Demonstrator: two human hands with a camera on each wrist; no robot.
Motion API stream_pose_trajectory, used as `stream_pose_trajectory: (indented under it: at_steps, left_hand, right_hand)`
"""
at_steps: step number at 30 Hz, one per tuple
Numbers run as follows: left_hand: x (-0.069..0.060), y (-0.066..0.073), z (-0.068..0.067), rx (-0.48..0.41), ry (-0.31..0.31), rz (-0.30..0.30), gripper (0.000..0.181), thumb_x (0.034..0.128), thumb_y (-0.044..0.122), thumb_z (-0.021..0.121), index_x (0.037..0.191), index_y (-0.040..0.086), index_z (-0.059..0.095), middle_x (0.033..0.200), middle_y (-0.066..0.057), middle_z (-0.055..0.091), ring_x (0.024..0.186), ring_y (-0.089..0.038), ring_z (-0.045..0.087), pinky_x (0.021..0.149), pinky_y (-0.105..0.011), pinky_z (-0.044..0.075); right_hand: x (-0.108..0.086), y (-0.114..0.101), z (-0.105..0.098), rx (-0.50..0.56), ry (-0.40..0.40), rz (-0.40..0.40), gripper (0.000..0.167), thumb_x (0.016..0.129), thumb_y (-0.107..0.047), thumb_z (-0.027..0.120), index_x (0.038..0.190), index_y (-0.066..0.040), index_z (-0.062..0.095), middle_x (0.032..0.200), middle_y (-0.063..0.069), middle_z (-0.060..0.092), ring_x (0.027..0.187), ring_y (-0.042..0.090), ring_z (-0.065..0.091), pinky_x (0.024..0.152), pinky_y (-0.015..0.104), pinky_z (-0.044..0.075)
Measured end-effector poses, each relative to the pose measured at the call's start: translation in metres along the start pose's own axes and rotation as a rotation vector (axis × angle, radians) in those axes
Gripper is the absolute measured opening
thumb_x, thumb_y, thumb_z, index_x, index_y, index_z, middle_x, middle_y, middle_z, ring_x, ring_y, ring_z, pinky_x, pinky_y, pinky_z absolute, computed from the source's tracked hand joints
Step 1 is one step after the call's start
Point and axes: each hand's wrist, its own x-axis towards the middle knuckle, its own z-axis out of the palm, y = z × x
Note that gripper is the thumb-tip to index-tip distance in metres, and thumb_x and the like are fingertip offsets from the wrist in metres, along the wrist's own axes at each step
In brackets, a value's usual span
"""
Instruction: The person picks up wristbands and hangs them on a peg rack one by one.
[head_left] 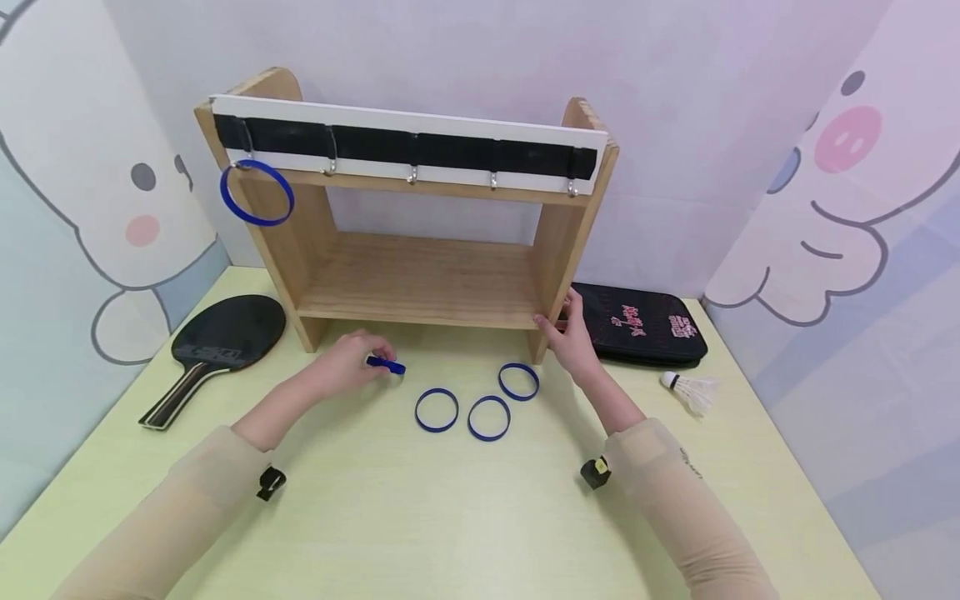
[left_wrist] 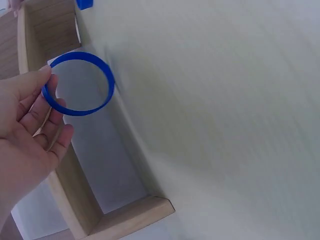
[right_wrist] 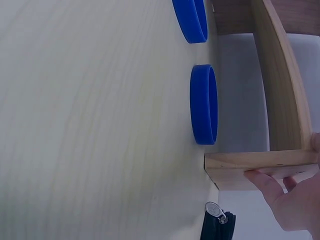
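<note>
Between thumb and fingers my left hand (head_left: pixel 356 364) pinches a blue ring (head_left: pixel 387 365), held in front of the wooden rack's lower left; in the left wrist view the ring (left_wrist: pixel 111 82) hangs from the fingertips of the hand (left_wrist: pixel 30 120). My right hand (head_left: pixel 573 337) grips the lower right side panel of the wooden rack (head_left: pixel 420 279); the right wrist view has the hand (right_wrist: pixel 292 200) against the panel's edge (right_wrist: pixel 260 160). Another blue ring (head_left: pixel 257 222) hangs on the leftmost hook. Three blue rings (head_left: pixel 437 429) (head_left: pixel 489 438) (head_left: pixel 519 397) lie on the table. The other hooks (head_left: pixel 412 175) hold nothing.
A black table tennis bat (head_left: pixel 232 329) lies left of the rack. To its right are a black case (head_left: pixel 637 325) and a shuttlecock (head_left: pixel 692 390). Patterned walls stand behind and beside the pale table (head_left: pixel 450 517).
</note>
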Motion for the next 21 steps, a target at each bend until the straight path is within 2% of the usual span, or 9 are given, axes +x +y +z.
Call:
stream_pose_trajectory:
  at_steps: [4, 9, 16, 21]
  left_hand:
    - [-0.001, 0.004, -0.008, 0.047, 0.035, 0.026, 0.014, 0.0807, 0.007, 0.073, 0.094, 0.009, 0.069, 0.091, -0.003, 0.069, 0.094, -0.025, 0.056, 0.083, -0.044, 0.046]
    - [0.002, 0.014, -0.022, 0.096, 0.083, 0.045, 0.013, 0.0809, 0.009, 0.073, 0.093, 0.007, 0.070, 0.088, -0.004, 0.068, 0.088, -0.023, 0.059, 0.079, -0.041, 0.049]
    - [0.003, 0.028, -0.042, 0.079, 0.119, 0.034, 0.013, 0.0840, 0.012, 0.071, 0.096, 0.006, 0.070, 0.089, -0.005, 0.069, 0.086, -0.021, 0.061, 0.076, -0.039, 0.050]
    - [0.001, 0.040, -0.053, 0.027, 0.143, 0.015, 0.012, 0.0849, 0.013, 0.070, 0.095, 0.007, 0.070, 0.085, -0.004, 0.067, 0.078, -0.019, 0.055, 0.065, -0.032, 0.047]
  right_hand:
    - [0.001, 0.004, 0.001, 0.016, 0.001, -0.023, 0.066, 0.094, -0.018, 0.057, 0.144, -0.029, 0.014, 0.144, 0.018, 0.029, 0.116, 0.041, 0.050, 0.080, 0.054, 0.052]
    - [-0.001, -0.001, 0.000, 0.030, 0.001, -0.008, 0.066, 0.094, -0.016, 0.057, 0.144, -0.027, 0.015, 0.146, 0.017, 0.028, 0.116, 0.041, 0.049, 0.081, 0.055, 0.051]
    - [0.000, 0.000, 0.001, 0.029, 0.002, -0.005, 0.065, 0.094, -0.017, 0.057, 0.143, -0.028, 0.016, 0.145, 0.016, 0.029, 0.116, 0.039, 0.050, 0.080, 0.053, 0.052]
    - [0.000, 0.001, 0.001, 0.027, 0.000, 0.006, 0.066, 0.094, -0.019, 0.058, 0.143, -0.030, 0.015, 0.145, 0.015, 0.028, 0.117, 0.038, 0.049, 0.082, 0.053, 0.052]
